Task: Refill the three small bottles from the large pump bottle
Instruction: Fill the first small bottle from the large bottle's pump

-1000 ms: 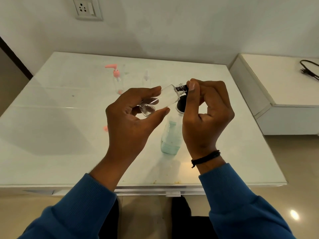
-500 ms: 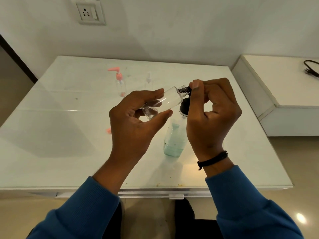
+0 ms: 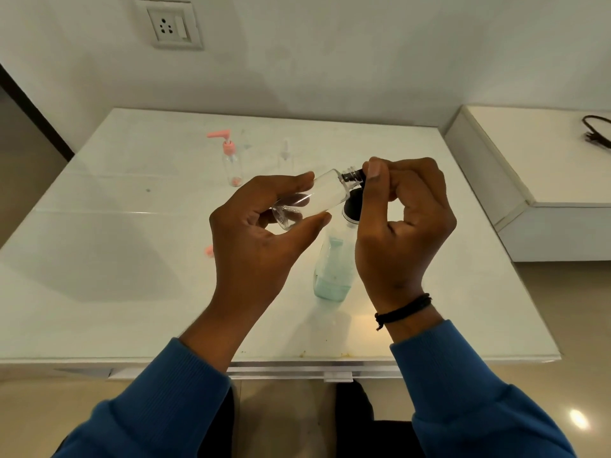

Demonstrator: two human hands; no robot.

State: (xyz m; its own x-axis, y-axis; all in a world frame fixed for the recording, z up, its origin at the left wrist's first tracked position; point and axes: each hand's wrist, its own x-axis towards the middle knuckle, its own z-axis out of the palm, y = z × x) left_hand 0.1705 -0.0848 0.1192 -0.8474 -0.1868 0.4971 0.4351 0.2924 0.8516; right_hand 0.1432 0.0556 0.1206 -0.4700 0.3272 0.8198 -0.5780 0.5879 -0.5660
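Note:
My left hand grips a small clear bottle, tilted with its neck pointing up and right. My right hand pinches the black cap at the bottle's threaded neck. Right behind and below them the large bottle stands on the white table, with pale green liquid in its lower part and a black top partly hidden by my hands. A small bottle with a pink pump stands at the back. Another small clear bottle stands to its right.
A small pink piece lies on the table just left of my left hand. A lower white cabinet stands to the right with a dark cable on it. A wall socket is above the table.
The threads on the bottle's neck show more now, as the black cap has come away a little in my right hand. Both hands stay in about the same place.

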